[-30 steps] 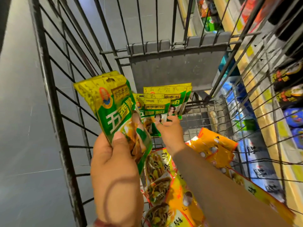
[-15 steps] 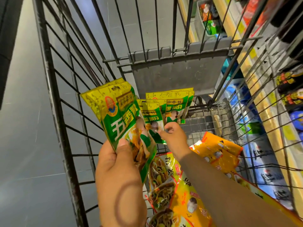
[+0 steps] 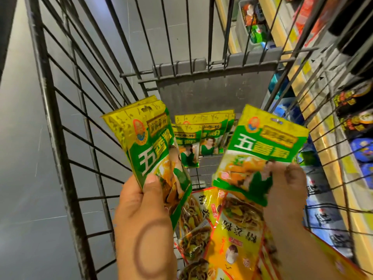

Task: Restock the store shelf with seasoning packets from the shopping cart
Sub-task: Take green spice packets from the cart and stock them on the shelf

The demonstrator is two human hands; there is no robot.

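I look down into a wire shopping cart point(image 3: 60, 150). My left hand point(image 3: 141, 215) grips a small stack of green and yellow seasoning packets point(image 3: 149, 146), held upright over the cart's left side. My right hand point(image 3: 286, 195) holds one more green and yellow seasoning packet point(image 3: 262, 146) by its lower edge, lifted above the cart. Several matching green packets point(image 3: 201, 138) lie against the far end of the cart. Yellow and orange packets point(image 3: 228, 229) cover the cart floor below my hands.
The store shelf point(image 3: 327, 110) runs along the right, seen through the cart's wire side, with dark and blue packaged goods point(image 3: 359, 126) on it. A grey plastic flap point(image 3: 218, 87) closes the cart's far end. Grey tiled floor point(image 3: 20, 158) lies to the left.
My right hand has lifted one green packet from the pile at the far end and brought it up and toward me, to the right. The left hand keeps its stack.
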